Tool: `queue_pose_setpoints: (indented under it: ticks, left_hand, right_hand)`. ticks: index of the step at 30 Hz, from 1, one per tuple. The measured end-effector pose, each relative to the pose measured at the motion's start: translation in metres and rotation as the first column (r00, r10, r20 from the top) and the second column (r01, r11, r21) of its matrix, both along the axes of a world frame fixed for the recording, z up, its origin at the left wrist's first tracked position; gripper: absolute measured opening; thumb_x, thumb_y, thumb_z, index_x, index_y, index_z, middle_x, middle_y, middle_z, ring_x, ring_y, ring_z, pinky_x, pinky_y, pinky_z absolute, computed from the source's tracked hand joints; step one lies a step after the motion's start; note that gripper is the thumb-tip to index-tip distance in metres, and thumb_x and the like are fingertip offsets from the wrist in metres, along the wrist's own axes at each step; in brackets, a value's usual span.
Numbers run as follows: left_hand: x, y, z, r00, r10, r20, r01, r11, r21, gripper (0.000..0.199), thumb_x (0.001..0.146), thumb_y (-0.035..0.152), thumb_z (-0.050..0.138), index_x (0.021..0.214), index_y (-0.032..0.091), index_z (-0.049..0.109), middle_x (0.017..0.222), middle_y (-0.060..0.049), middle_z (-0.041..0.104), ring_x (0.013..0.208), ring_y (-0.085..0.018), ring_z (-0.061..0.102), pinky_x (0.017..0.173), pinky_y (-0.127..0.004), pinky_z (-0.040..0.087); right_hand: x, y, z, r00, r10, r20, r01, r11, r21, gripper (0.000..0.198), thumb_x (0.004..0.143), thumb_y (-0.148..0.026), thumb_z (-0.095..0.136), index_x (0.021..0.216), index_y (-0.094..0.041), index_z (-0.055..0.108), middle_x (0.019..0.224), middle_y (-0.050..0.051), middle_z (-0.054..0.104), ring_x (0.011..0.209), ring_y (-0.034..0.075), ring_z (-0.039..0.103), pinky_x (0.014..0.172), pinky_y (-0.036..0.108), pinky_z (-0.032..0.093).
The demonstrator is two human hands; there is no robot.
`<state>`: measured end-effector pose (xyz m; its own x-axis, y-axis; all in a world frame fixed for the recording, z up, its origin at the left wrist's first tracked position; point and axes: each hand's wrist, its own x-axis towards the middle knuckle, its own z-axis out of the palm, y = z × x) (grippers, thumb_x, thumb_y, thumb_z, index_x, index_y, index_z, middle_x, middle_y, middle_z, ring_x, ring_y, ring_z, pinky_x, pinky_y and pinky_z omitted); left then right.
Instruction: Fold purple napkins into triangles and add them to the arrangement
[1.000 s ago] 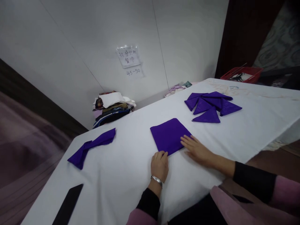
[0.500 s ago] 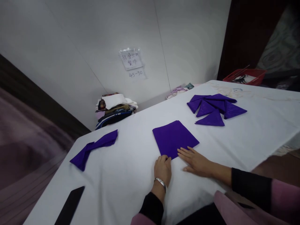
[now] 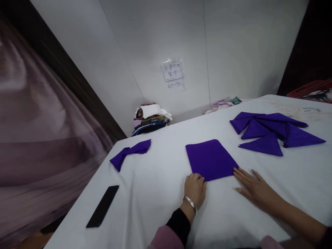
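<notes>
A folded purple napkin [image 3: 211, 159] lies flat as a square on the white-covered table in front of me. My left hand [image 3: 195, 189], with a silver bangle at the wrist, has its fingers curled and closed on the napkin's near left corner. Stretched out flat, my right hand [image 3: 255, 188] touches the near right corner with its fingertips. Beyond it to the right, several purple napkins folded into triangles [image 3: 269, 128] overlap in a pile. A twisted purple cloth [image 3: 131, 152] rests at the table's left side.
A flat black bar-shaped object [image 3: 103, 206] lies at the left on the white tablecloth [image 3: 155, 204]. Stacked clothes [image 3: 150, 119] stand behind the far edge. Handwritten papers [image 3: 173, 72] hang on the wall. A red basket [image 3: 308, 90] sits far right, a pinkish curtain [image 3: 41, 138] left.
My right hand has slid rightward along the napkin's near edge to its right corner. My left hand stays at the left corner. The view has swung to the left.
</notes>
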<state>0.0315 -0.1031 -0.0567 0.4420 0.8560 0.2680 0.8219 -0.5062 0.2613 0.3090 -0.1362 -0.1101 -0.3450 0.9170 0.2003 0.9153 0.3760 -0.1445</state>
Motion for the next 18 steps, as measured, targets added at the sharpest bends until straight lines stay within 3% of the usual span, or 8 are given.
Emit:
queue_pose_setpoints:
  ticks: [3, 5, 9, 13, 18]
  left_hand:
    - [0.027, 0.001, 0.010, 0.994, -0.112, 0.006, 0.112, 0.993, 0.023, 0.031, 0.088, 0.035, 0.045, 0.114, 0.021, 0.056, 0.118, -0.006, 0.058, 0.113, -0.022, 0.046, 0.097, -0.042, 0.037]
    - [0.049, 0.002, 0.012, 0.974, -0.225, -0.036, 0.225, 0.974, 0.011, 0.046, 0.089, 0.043, 0.039, 0.128, 0.020, 0.044, 0.136, -0.007, 0.045, 0.128, -0.023, 0.032, 0.107, -0.045, 0.027]
    - [0.075, 0.000, 0.003, 0.947, -0.308, -0.090, 0.295, 0.947, -0.128, 0.070, 0.086, 0.058, 0.028, 0.141, 0.015, 0.024, 0.149, -0.010, 0.023, 0.138, -0.027, 0.011, 0.111, -0.051, 0.012]
    - [0.058, -0.002, -0.007, 0.970, -0.219, -0.102, 0.187, 0.948, -0.259, 0.078, 0.084, 0.062, 0.025, 0.143, 0.012, 0.018, 0.150, -0.012, 0.015, 0.139, -0.028, 0.005, 0.112, -0.051, 0.006]
    - [0.000, -0.010, -0.011, 0.985, -0.077, -0.157, 0.031, 0.961, -0.274, 0.082, 0.083, 0.066, 0.026, 0.143, 0.011, 0.019, 0.150, -0.011, 0.013, 0.139, -0.027, 0.004, 0.112, -0.050, 0.006]
  right_hand:
    - [0.000, 0.002, -0.005, 1.000, -0.003, 0.008, 0.002, 0.999, 0.032, 0.060, 0.086, -0.058, 0.036, 0.136, -0.024, 0.040, 0.140, 0.008, 0.038, 0.129, 0.030, 0.033, 0.103, 0.057, 0.023]
    - [0.001, 0.003, -0.006, 1.000, -0.005, 0.013, 0.004, 0.999, 0.048, 0.060, 0.086, -0.059, 0.036, 0.134, -0.024, 0.043, 0.140, 0.009, 0.040, 0.129, 0.030, 0.035, 0.102, 0.057, 0.024]
    - [0.000, 0.002, -0.005, 1.000, -0.004, 0.005, 0.003, 0.999, 0.054, 0.059, 0.087, -0.058, 0.035, 0.133, -0.023, 0.044, 0.138, 0.010, 0.042, 0.128, 0.030, 0.035, 0.101, 0.058, 0.025]
    - [-0.001, 0.001, -0.001, 1.000, 0.000, -0.014, 0.000, 0.999, 0.032, 0.057, 0.088, -0.056, 0.035, 0.135, -0.024, 0.040, 0.140, 0.009, 0.040, 0.129, 0.029, 0.034, 0.102, 0.058, 0.024]
    - [-0.001, -0.001, 0.003, 0.999, -0.012, -0.042, 0.012, 1.000, 0.002, 0.058, 0.088, -0.055, 0.034, 0.137, -0.025, 0.037, 0.140, 0.007, 0.039, 0.130, 0.029, 0.032, 0.103, 0.057, 0.022]
